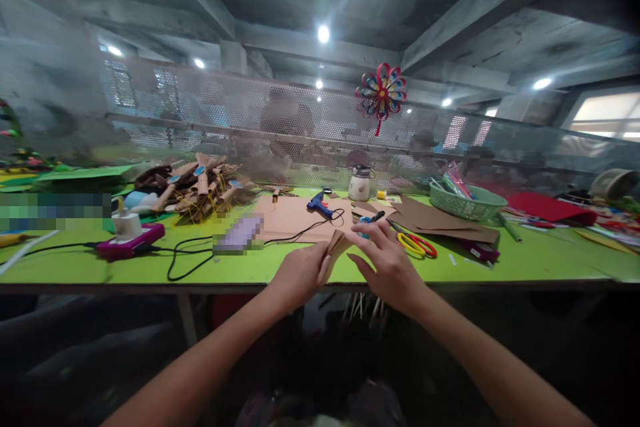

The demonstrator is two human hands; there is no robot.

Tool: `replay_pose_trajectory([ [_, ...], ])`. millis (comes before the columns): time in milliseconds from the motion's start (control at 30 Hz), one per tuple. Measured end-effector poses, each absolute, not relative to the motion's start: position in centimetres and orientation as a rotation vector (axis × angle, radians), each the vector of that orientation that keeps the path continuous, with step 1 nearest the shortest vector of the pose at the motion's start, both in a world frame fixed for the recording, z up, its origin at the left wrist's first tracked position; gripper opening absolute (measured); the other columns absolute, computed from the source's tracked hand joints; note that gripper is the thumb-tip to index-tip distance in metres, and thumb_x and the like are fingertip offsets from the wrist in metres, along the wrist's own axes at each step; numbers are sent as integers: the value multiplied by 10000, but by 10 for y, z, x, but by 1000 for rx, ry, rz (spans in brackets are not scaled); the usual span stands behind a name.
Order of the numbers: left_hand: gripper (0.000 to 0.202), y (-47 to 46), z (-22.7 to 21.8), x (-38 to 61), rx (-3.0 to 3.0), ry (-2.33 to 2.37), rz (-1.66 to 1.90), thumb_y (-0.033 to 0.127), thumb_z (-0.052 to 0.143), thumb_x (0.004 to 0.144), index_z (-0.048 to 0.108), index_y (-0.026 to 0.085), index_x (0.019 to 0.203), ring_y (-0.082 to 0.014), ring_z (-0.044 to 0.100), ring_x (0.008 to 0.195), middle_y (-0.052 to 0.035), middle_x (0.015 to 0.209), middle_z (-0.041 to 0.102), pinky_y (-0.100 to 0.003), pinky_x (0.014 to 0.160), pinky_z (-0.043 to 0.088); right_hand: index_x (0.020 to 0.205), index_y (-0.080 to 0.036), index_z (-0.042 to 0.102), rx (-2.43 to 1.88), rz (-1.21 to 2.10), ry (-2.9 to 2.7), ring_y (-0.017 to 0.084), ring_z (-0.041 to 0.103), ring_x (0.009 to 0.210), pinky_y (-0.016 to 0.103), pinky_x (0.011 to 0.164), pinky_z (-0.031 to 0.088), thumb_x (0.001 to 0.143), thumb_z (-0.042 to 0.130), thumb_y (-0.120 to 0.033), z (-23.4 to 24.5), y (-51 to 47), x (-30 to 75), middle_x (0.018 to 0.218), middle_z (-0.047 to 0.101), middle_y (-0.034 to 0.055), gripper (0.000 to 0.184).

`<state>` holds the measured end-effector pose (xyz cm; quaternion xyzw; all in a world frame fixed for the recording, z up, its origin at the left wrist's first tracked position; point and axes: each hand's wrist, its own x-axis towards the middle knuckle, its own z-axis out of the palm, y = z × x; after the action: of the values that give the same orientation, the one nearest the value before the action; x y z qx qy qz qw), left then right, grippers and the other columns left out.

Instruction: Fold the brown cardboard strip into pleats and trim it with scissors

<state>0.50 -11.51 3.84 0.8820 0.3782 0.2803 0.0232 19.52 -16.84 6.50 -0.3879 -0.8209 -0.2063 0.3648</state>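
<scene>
My left hand [303, 272] is closed around a small folded piece of brown paper [336, 241], held up at the table's front edge. Just to its right, my right hand [387, 263] has its fingers apart and appears to hold nothing. Beyond the hands lies a blue glue gun [320, 205] on a sheet of tan cardboard [287, 217]. A pair of scissors with yellow and red handles [417, 245] rests beside my right hand. Some small blue item [369, 219] is partly covered by my right fingers.
Rolled brown-paper pieces [203, 187] are heaped at left, near a purple power strip [131, 241] with black cables. A white jar [359, 185], a green basket [467, 203] and brown paper sheets [440, 219] stand or lie toward the back and right of the green table [280, 272].
</scene>
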Motion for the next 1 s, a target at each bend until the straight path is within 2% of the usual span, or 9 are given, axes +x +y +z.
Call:
replay_pose_trajectory([
  [67, 285, -121, 47, 4, 2810, 1089, 833, 280, 376, 935, 541, 186, 1148, -218, 650, 768, -92, 963, 691, -277, 633, 433, 1262, -213, 496, -977, -572, -2253, 289, 430, 1163, 511, 961, 410, 856, 515, -119, 79, -166, 202, 1248, 528, 124, 418],
  [133, 280, -125, 55, 3, 2883, 1017, 806, 276, 363, 942, 527, 184, 1149, -221, 645, 792, -94, 983, 685, -282, 647, 437, 1257, -207, 506, -939, -581, -2386, 278, 436, 1165, 492, 954, 420, 863, 512, -117, 88, -163, 206, 1248, 537, 122, 404],
  [300, 180, -130, 65, -1, 2994, 854, 739, 274, 397, 931, 545, 186, 985, -197, 617, 729, -59, 857, 669, -260, 621, 411, 1028, -165, 631, -859, -487, -2531, 200, 543, 878, 371, 804, 480, 928, 461, -189, 100, -160, 210, 907, 624, 95, 198],
  [400, 179, -130, 66, -3, 3005, 789, 711, 286, 398, 935, 543, 189, 895, -185, 596, 684, -38, 789, 647, -252, 589, 377, 922, -163, 659, -868, -398, -2556, 173, 553, 806, 314, 746, 469, 933, 482, -257, 103, -162, 211, 837, 610, 73, 200],
  [500, 186, -131, 69, -5, 3006, 803, 699, 288, 415, 929, 545, 193, 835, -183, 585, 674, -28, 753, 638, -254, 580, 352, 881, -165, 667, -918, -338, -2558, 138, 563, 741, 262, 691, 449, 940, 461, -217, 100, -162, 211, 813, 600, 56, 221],
  [600, 163, -132, 73, -7, 2984, 829, 664, 284, 452, 908, 559, 198, 820, -175, 570, 651, -20, 741, 634, -251, 554, 321, 852, -167, 675, -916, -344, -2542, 136, 569, 717, 244, 647, 429, 926, 459, -172, 93, -160, 213, 789, 602, 54, 228],
  [800, 266, -127, 70, -16, 2822, 909, 632, 291, 394, 930, 615, 191, 822, -154, 563, 619, -26, 714, 638, -235, 543, 315, 819, -166, 681, -971, -337, -2462, 139, 564, 657, 241, 605, 406, 900, 510, -201, 82, -153, 218, 746, 627, 52, 193],
  [1000, 258, -102, 52, -24, 2742, 938, 589, 295, 417, 907, 646, 189, 855, -156, 562, 651, -38, 758, 659, -229, 563, 328, 787, -161, 702, -1097, -25, -2413, 136, 564, 633, 231, 591, 402, 844, 560, -185, 71, -136, 215, 715, 654, 49, 154],
])
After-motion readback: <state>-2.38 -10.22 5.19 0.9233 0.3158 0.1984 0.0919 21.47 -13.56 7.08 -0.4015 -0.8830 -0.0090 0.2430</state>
